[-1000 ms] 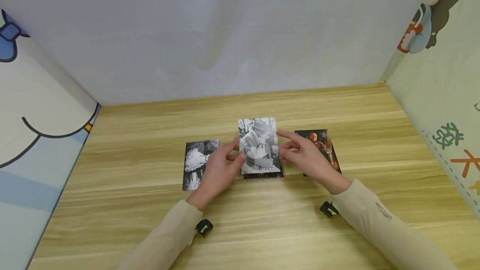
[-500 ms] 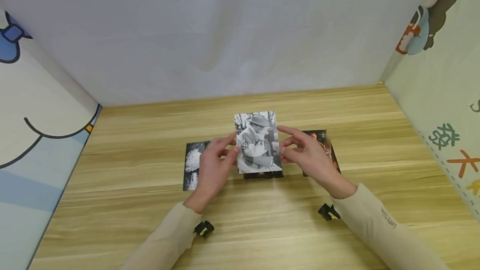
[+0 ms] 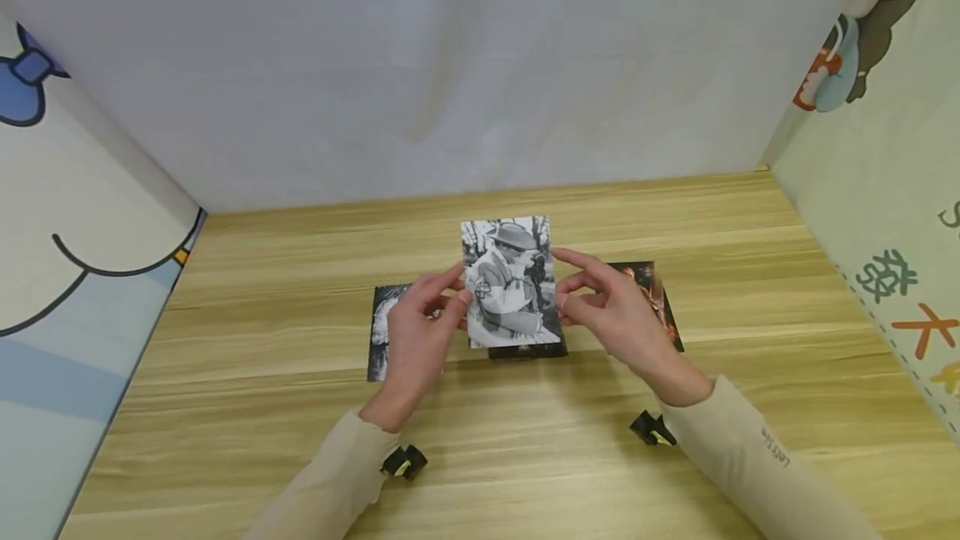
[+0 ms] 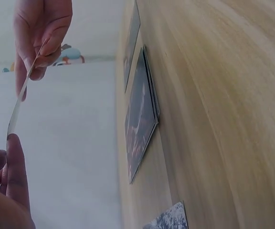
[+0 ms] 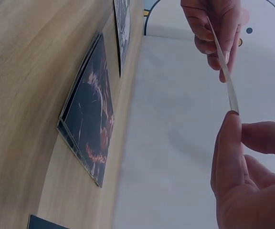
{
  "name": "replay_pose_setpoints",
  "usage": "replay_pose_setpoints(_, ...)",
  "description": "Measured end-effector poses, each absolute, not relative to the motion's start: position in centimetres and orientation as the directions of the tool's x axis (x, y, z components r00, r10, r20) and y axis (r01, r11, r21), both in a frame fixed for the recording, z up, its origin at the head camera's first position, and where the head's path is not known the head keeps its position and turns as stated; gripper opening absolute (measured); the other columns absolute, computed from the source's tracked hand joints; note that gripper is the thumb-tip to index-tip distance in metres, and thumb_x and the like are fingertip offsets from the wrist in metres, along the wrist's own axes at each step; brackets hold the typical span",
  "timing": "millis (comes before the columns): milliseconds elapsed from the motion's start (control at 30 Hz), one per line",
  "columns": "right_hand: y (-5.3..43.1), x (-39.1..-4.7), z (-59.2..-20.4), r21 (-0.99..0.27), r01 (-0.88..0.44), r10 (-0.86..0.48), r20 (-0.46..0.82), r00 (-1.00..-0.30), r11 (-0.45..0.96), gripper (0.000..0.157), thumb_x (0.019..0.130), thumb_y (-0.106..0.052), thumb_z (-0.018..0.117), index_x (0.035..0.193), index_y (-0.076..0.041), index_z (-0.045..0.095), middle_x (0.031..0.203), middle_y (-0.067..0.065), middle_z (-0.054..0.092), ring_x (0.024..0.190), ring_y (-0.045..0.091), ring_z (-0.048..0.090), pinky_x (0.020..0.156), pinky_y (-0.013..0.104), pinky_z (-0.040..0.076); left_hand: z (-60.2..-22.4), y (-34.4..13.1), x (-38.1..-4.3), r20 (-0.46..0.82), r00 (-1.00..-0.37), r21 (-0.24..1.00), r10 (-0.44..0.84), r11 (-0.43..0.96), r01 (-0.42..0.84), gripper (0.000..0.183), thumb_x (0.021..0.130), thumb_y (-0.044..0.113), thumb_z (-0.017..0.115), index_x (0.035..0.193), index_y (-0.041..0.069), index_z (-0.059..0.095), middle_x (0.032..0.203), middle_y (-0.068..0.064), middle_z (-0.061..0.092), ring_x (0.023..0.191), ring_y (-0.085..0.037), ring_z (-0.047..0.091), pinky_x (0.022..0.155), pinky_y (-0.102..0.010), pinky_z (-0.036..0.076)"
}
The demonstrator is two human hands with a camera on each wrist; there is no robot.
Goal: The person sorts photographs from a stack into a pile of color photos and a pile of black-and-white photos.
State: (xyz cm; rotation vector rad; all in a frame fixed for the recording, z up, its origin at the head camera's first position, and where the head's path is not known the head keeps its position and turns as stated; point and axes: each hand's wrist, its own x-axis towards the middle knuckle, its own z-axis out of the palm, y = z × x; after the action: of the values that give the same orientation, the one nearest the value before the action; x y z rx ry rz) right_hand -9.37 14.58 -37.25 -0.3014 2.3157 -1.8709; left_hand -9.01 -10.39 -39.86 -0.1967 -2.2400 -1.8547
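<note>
A black-and-white photo card (image 3: 512,282), showing a figure in a brimmed hat, is held up over the table between both hands. My left hand (image 3: 422,330) pinches its left edge between thumb and fingers. On the opposite edge, my right hand (image 3: 621,315) pinches with thumb and fingertips. Both wrist views show the card edge-on and slightly bowed, well above the tabletop. Beneath it lies a small stack of dark photo cards (image 5: 89,109), mostly hidden by the held card in the head view.
Left of the stack a black-and-white card (image 3: 379,332) lies partly behind my left hand. A dark, orange-toned card (image 3: 662,307) is to the right, partly covered by my right hand. Pale cloth walls (image 3: 480,65) enclose the wooden table (image 3: 525,448) at back and sides.
The held card has risen off the stack, shifted slightly left and appears larger. Both hands moved with it, and my left hand now covers more of the left card.
</note>
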Motion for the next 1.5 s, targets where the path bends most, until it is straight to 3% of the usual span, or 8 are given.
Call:
replay_pose_setpoints(367,13.2,-8.9,-36.8,-0.975,-0.110,-0.269,0.056,-0.962,0.191,0.066,0.096,0.006,0.057,0.158,-0.015,0.044,0.110,0.019,0.067,0.088,0.025,0.072,0.083,0.049,0.062,-38.9,-11.6,-8.3,0.276,-0.958,0.949,-0.076,0.180,0.259,0.038,0.094,-0.004,0.071,0.132,0.003,0.071,0.105,-0.017,0.067,0.075,-0.009,0.067,0.062,-0.024,0.060)
replay_pose_setpoints(633,12.1,-8.6,-36.6,-0.972,-0.129,-0.305,0.065,-0.950,0.196,0.067,0.099,0.003,0.057,0.160,-0.018,0.041,0.111,0.018,0.064,0.087,0.024,0.072,0.083,0.040,0.063,-38.5,-12.9,-7.6,0.270,-0.960,0.951,-0.079,0.176,0.253,0.037,0.095,-0.003,0.070,0.132,0.002,0.070,0.106,-0.018,0.066,0.076,-0.009,0.066,0.062,-0.022,0.059)
replay_pose_setpoints(867,11.0,-8.5,-36.6,-0.976,-0.139,-0.348,0.073,-0.935,0.169,0.069,0.100,0.003,0.060,0.162,-0.016,0.037,0.109,0.019,0.063,0.090,0.025,0.072,0.083,0.042,0.063,-38.2,-14.1,-6.9,0.251,-0.964,0.956,-0.087,0.178,0.233,0.038,0.095,-0.005,0.069,0.133,0.000,0.069,0.107,-0.019,0.065,0.074,-0.008,0.063,0.061,-0.023,0.059)
replay_pose_setpoints(1000,10.3,-8.4,-36.4,-0.975,-0.148,-0.361,0.080,-0.929,0.165,0.071,0.099,0.003,0.060,0.162,-0.016,0.036,0.109,0.018,0.063,0.087,0.026,0.071,0.081,0.037,0.063,-38.0,-14.8,-6.6,0.237,-0.966,0.962,-0.099,0.161,0.220,0.038,0.095,-0.006,0.069,0.132,0.000,0.069,0.106,-0.017,0.064,0.075,-0.009,0.064,0.061,-0.023,0.059)
replay_pose_setpoints(1267,8.9,-8.0,-36.0,-0.975,-0.161,-0.388,0.091,-0.917,0.150,0.073,0.098,0.003,0.060,0.163,-0.017,0.034,0.108,0.017,0.064,0.080,0.030,0.069,0.075,0.042,0.063,-37.8,-16.3,-5.6,0.219,-0.969,0.966,-0.116,0.166,0.199,0.037,0.094,-0.008,0.068,0.131,-0.002,0.069,0.105,-0.015,0.065,0.074,-0.011,0.066,0.059,-0.026,0.060)
replay_pose_setpoints(1433,7.9,-7.7,-36.0,-0.972,-0.182,-0.411,0.106,-0.905,0.150,0.072,0.098,0.003,0.059,0.163,-0.016,0.035,0.107,0.015,0.065,0.080,0.031,0.070,0.077,0.048,0.062,-37.5,-17.3,-5.0,0.210,-0.969,0.964,-0.128,0.191,0.183,0.038,0.095,-0.008,0.068,0.132,-0.001,0.069,0.106,-0.017,0.065,0.075,-0.010,0.066,0.060,-0.026,0.060)
replay_pose_setpoints(1500,7.5,-7.6,-35.9,-0.970,-0.190,-0.417,0.111,-0.902,0.151,0.072,0.097,0.004,0.059,0.163,-0.016,0.036,0.106,0.014,0.066,0.080,0.033,0.070,0.075,0.045,0.062,-37.5,-17.7,-4.8,0.214,-0.968,0.962,-0.135,0.201,0.185,0.038,0.094,-0.008,0.068,0.132,-0.002,0.069,0.106,-0.018,0.065,0.075,-0.009,0.066,0.060,-0.024,0.060)
